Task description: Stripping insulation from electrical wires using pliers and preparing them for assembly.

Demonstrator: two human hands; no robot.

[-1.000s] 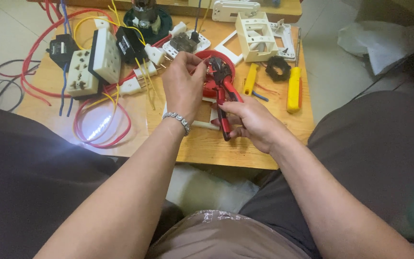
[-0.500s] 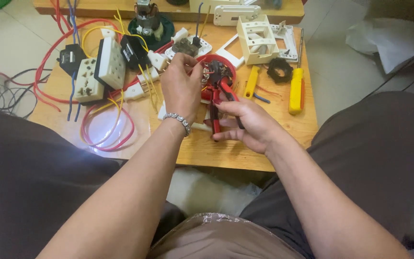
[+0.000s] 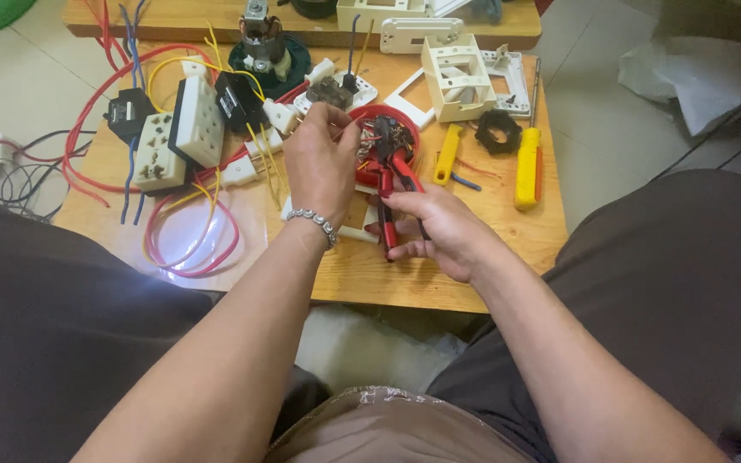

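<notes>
Pliers (image 3: 390,184) with red handles sit in the right hand (image 3: 439,231), low over the middle of a small wooden table (image 3: 490,257). The fingers are curled round both handles, which are spread a little, and the dark metal jaws point away from the person into a round red housing (image 3: 400,120). The left hand (image 3: 323,163) is pinched shut on a thin wire (image 3: 369,135) at the jaws; whether the jaws bite that wire cannot be told.

Likely risks: the jaws could cut through the fine strands instead of only the sleeve if squeezed too hard, the wire could slip from the pinch, or the fingertips so close to the jaws could be nipped.

The pliers look hard and smooth, with glossy plastic grips. The wire is slim and bendy. Just left lie two white sockets (image 3: 199,120), boxy and matte, amid loops of red (image 3: 190,257) and yellow cable (image 3: 259,146). To the right lie a yellow screwdriver (image 3: 527,167), a black toothed ring (image 3: 497,130) and a white square plastic frame (image 3: 459,77). The table is pale, varnished wood with a bright glare patch. A beaded silver bracelet (image 3: 315,221) circles the left wrist.
</notes>
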